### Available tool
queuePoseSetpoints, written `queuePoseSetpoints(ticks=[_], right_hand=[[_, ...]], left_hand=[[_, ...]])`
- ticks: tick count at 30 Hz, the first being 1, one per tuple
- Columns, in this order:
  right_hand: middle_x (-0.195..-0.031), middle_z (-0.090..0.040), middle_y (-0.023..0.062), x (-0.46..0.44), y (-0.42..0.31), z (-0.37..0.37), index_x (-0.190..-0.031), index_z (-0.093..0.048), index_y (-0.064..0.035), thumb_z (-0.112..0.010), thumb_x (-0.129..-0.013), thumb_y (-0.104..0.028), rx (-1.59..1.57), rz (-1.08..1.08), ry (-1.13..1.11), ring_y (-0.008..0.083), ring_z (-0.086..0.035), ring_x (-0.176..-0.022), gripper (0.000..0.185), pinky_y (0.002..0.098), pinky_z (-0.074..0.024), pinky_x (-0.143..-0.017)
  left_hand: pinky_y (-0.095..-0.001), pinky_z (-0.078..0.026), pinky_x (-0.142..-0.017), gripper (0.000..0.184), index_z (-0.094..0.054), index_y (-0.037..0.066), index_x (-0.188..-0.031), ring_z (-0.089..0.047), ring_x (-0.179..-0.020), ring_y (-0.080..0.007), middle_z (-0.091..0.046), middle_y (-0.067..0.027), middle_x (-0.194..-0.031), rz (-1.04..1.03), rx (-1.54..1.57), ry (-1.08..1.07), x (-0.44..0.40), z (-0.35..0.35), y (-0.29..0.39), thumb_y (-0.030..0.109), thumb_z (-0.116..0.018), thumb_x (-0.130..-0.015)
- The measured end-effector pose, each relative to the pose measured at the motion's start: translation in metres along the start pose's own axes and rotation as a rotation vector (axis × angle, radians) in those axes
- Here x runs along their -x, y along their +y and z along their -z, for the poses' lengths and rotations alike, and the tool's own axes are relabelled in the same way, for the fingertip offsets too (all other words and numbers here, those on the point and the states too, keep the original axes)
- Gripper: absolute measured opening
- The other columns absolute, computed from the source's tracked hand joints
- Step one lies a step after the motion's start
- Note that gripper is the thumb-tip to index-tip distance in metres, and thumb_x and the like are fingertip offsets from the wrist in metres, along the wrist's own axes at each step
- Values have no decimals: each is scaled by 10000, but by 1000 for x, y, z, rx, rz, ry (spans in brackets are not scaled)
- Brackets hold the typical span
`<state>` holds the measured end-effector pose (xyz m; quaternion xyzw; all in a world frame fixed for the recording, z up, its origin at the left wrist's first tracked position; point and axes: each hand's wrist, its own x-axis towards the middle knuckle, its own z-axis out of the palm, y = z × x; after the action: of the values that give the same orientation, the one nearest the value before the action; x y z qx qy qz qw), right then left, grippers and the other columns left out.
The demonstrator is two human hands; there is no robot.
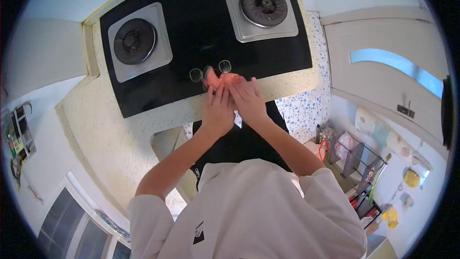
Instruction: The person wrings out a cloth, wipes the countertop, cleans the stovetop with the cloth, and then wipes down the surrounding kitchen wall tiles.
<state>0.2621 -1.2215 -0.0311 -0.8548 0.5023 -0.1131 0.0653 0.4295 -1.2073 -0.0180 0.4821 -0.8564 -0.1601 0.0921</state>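
Observation:
A bunched orange-pink cloth [225, 80] lies at the front edge of the black gas stove [191, 33], close to its two round control knobs. My left hand [219, 114] holds the near side of the cloth, its fingers pointing forward. Beside it, my right hand [250, 101] grips the cloth's right part, with one outer finger sticking out. Both palms face down, and the hands nearly touch. The left knob [196, 75] and the right knob [224, 66] stand just beyond the cloth. What the fingertips do under the folds is hidden.
A left burner [129, 41] and a right burner [264, 5] sit on square metal plates. The speckled countertop [165, 117] runs along the stove's front and left. At lower right stands a rack [359, 163] with bags and goods, below a white door [383, 62].

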Motion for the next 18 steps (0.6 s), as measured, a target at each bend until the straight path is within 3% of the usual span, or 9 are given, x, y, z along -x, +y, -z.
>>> queuePoseSetpoints(ticks=[4, 8, 11, 12, 18], right_hand=[[-1364, -652, 101, -8, 48, 13, -1312, -668, -58, -605, -887, -183, 2, -23, 38, 287, -469, -1444, 448, 572, -284, -1227], [-1387, -648, 77, -38, 84, 24, -1296, -688, -66, -587, -896, -198, 18, -1, 64, 284, -465, -1453, 433, 571, -280, -1229], [-1381, -663, 99, -32, 112, 24, -1267, -707, -43, -545, -912, -215, 48, -79, 77, 311, -474, -1443, 426, 576, -254, -1243], [-1384, -661, 99, -26, 130, 21, -1269, -706, -45, -543, -914, -215, 78, -124, 94, 311, -475, -1441, 426, 578, -250, -1244], [-1368, -658, 103, 2, 225, 55, -1270, -699, -34, -551, -920, -198, 208, -273, 115, 322, -508, -1403, 414, 596, -255, -1235]], left_hand=[[-590, -211, -1241, 729, -409, -98, -1509, -312, -1515, -430, -351, -300, -1604, 68, 136, 38, -37, -29, 27, 269, -633, -920], [-594, -239, -1223, 788, -330, -51, -1574, -268, -1539, -435, -305, -289, -1636, 255, 116, 131, -85, -46, 48, 285, -647, -935], [-604, -241, -1219, 793, -331, -45, -1576, -259, -1541, -443, -289, -265, -1653, 250, 101, 31, -114, -42, 65, 270, -661, -926], [-603, -239, -1225, 785, -369, -13, -1570, -252, -1545, -441, -294, -217, -1666, 229, 120, 59, -129, -45, 72, 237, -678, -894], [-612, -252, -1228, 739, -508, 38, -1505, -278, -1519, -461, -317, -155, -1668, 89, 118, 119, -213, -77, 132, 231, -721, -823]])
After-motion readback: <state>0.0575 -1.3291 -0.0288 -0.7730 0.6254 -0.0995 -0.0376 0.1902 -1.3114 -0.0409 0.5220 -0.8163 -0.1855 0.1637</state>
